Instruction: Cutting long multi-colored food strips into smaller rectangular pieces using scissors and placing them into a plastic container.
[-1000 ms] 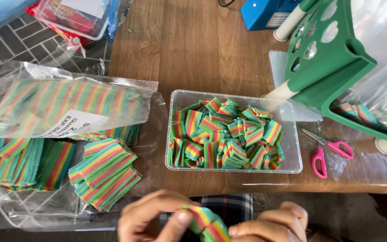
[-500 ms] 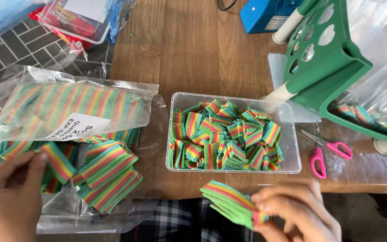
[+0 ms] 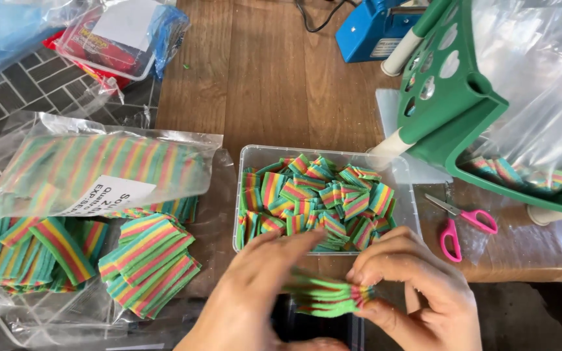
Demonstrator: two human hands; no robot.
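Observation:
My right hand [image 3: 417,286] pinches the right end of a small stack of rainbow-striped candy strips [image 3: 325,298], held below the table's front edge. My left hand [image 3: 255,289], blurred by motion, touches the stack's left end with its fingers. Just above the hands stands a clear plastic tub [image 3: 247,170] filled with folded rainbow strip pieces [image 3: 320,195]. To the left, flat rainbow strips [image 3: 147,260] lie stacked on an opened clear bag [image 3: 86,172] that bears a white label.
Pink-handled scissors [image 3: 460,224] lie right of the tub. A green plastic stand [image 3: 463,97] with a clear bag [image 3: 541,84] rises at the right. A blue device [image 3: 372,29] sits at the back, a red packet in a bag [image 3: 108,39] at the back left.
My left hand has left the flat strips on the left and come across to the stack. My right hand has stayed near the table's front edge with the stack.

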